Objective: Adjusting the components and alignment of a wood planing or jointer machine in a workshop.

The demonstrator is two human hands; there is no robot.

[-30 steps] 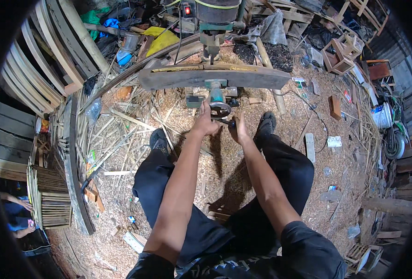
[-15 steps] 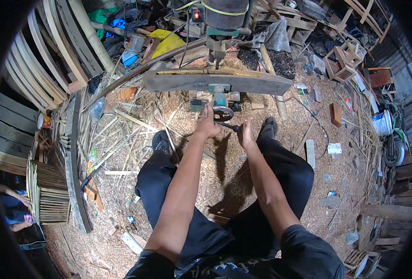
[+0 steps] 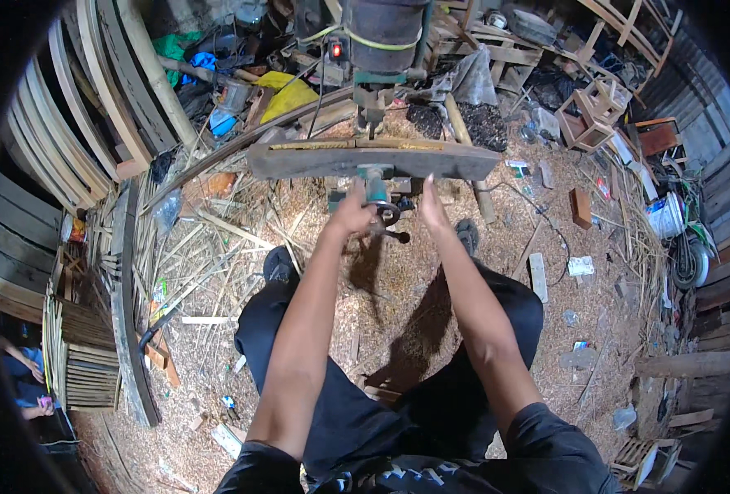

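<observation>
Plank: our long, curved dark-grey wooden plank [image 3: 316,165] spans the green metal vice [image 3: 376,188], near the dark metal spindle [image 3: 371,100].
Risk: it could tip, we judge, if the vice holds loosely.
Left hand [image 3: 352,216]: arm outstretched, beside the round dark metal handwheel [image 3: 390,214]; we cannot tell whether it grips.
Right hand [image 3: 434,210]: arm outstretched, fingers straight, holding nothing, near the plank.

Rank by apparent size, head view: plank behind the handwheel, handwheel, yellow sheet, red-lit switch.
Largest to smallest:
1. Plank
2. Yellow sheet
3. Handwheel
4. Red-lit switch
</observation>
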